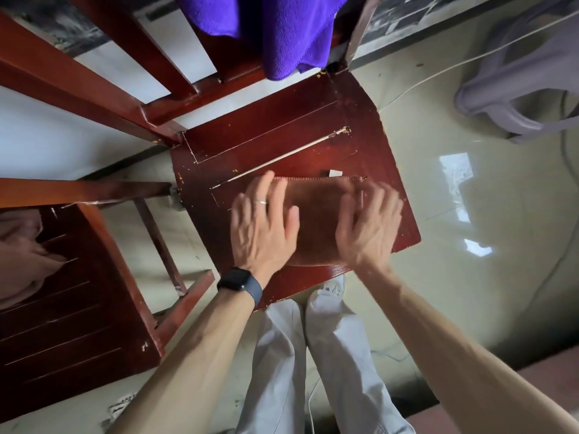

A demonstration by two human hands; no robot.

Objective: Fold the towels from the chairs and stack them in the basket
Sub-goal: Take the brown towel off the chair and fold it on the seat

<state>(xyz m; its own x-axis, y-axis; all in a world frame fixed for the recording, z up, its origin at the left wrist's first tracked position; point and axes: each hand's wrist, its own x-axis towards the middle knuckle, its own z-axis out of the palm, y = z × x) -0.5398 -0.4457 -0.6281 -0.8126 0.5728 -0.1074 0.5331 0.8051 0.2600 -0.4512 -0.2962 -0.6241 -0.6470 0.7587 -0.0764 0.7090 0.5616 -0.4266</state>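
Observation:
A folded brown towel lies flat on the seat of a red-brown wooden chair in front of me. My left hand presses on the towel's left part with straight, spread fingers. My right hand lies flat on its right part, blurred by motion. A purple towel hangs over the chair's backrest at the top. A pinkish towel lies on the seat of a second wooden chair at the left. I see no basket for certain.
A grey plastic object stands on the glossy tiled floor at the upper right, with a thin cable running past it. My legs in light trousers stand right at the chair's front edge.

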